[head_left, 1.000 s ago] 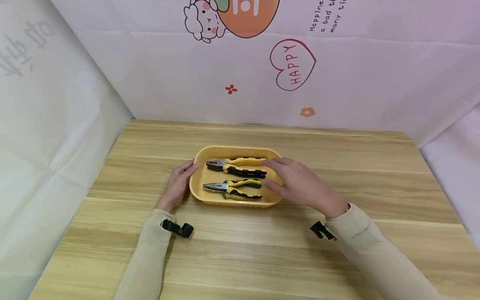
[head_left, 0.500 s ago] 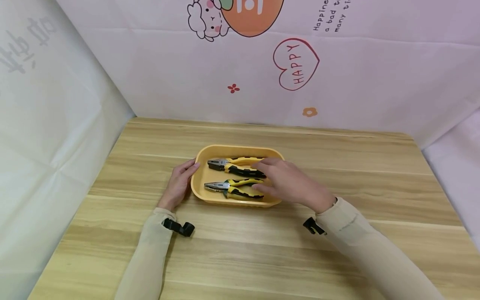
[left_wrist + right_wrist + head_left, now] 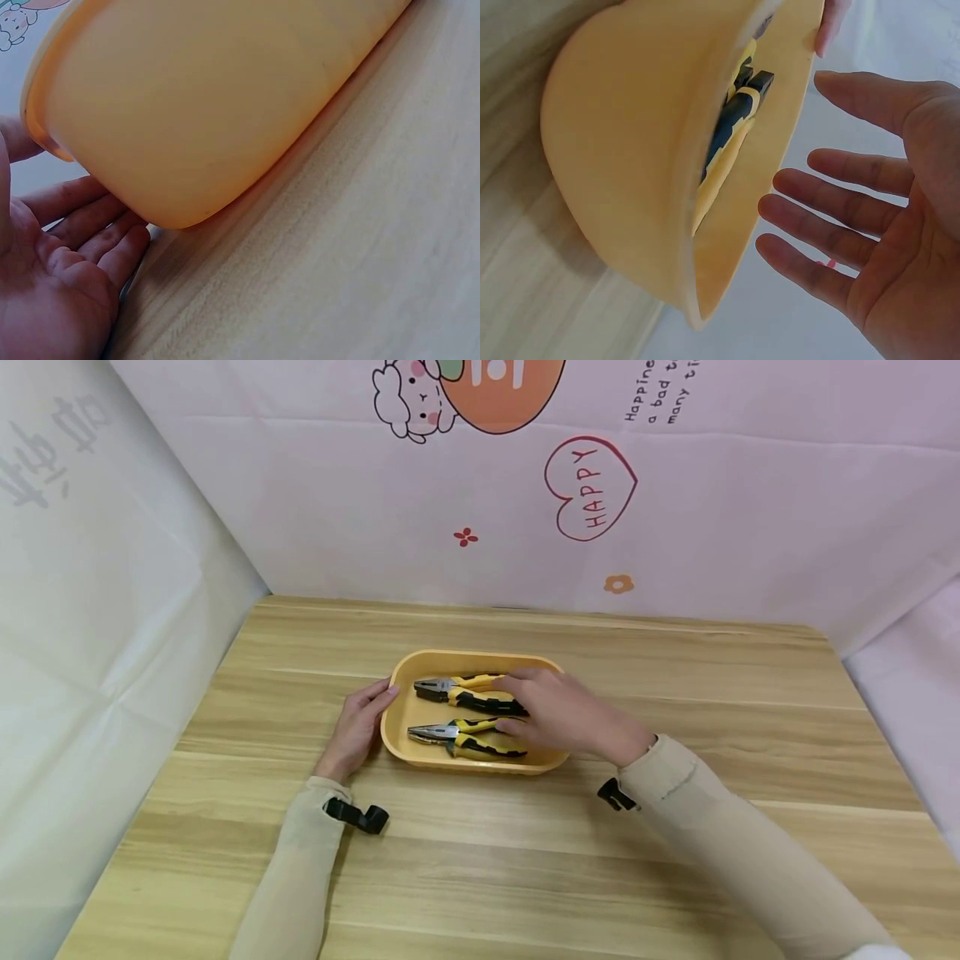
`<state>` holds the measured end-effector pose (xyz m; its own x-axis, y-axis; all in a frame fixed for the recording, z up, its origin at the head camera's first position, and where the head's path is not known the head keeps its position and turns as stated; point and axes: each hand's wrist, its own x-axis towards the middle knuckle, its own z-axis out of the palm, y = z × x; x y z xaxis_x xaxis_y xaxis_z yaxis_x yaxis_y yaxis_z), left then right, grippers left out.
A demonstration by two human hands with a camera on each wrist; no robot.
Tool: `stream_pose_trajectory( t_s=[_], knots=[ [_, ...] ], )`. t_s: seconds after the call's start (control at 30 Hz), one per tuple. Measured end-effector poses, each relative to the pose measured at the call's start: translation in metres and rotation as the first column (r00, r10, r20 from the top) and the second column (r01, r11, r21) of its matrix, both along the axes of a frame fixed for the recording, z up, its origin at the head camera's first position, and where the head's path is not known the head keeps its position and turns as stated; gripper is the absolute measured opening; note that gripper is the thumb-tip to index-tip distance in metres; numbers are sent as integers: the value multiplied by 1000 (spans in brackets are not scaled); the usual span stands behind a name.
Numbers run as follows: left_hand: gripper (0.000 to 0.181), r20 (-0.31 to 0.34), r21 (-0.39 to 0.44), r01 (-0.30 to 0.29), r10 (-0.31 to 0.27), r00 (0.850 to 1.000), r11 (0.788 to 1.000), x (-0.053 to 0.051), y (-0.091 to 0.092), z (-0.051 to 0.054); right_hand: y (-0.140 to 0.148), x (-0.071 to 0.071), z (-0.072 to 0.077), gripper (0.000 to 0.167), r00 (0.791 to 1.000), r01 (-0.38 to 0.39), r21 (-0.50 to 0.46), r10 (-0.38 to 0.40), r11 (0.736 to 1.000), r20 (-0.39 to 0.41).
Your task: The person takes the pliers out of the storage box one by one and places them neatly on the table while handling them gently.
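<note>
Two pairs of pliers lie side by side in a yellow plastic tray (image 3: 450, 765), heads toward the left. The far pliers (image 3: 480, 699) have yellow and black handles; the near pliers (image 3: 472, 744) show yellow, black and dark green ones. My left hand (image 3: 352, 731) holds the tray's left end, thumb over the rim and fingers against the outer wall (image 3: 187, 112). Over the tray's right end hovers my right hand (image 3: 566, 714), fingers extended, hiding the handle ends. In the right wrist view its fingers (image 3: 832, 214) are spread and hold nothing.
The tray stands on a wood-grain table (image 3: 480, 860). Behind the table hangs a white printed cloth (image 3: 337, 510) with a heart and cartoon figures. Another white cloth (image 3: 112, 610) borders the left side.
My right hand has moved left, from the tray's right rim to over the pliers' handles. The left hand keeps its hold, and the pliers have not moved in the tray.
</note>
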<state>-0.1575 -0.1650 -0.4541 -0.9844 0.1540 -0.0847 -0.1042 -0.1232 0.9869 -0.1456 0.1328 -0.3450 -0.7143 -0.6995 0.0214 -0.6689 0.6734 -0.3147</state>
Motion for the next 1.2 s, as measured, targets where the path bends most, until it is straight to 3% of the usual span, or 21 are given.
stream_pose_trajectory(
  t_s=[0.33,1.2],
  knots=[
    [47,6,5,-8,8,1000,1000,0,0,0,-8,-18,2,54,997,28,105,-35,994,65],
    [46,1,16,-10,10,1000,1000,0,-1,-1,-27,-41,-8,58,986,45,205,-76,978,148]
  ],
)
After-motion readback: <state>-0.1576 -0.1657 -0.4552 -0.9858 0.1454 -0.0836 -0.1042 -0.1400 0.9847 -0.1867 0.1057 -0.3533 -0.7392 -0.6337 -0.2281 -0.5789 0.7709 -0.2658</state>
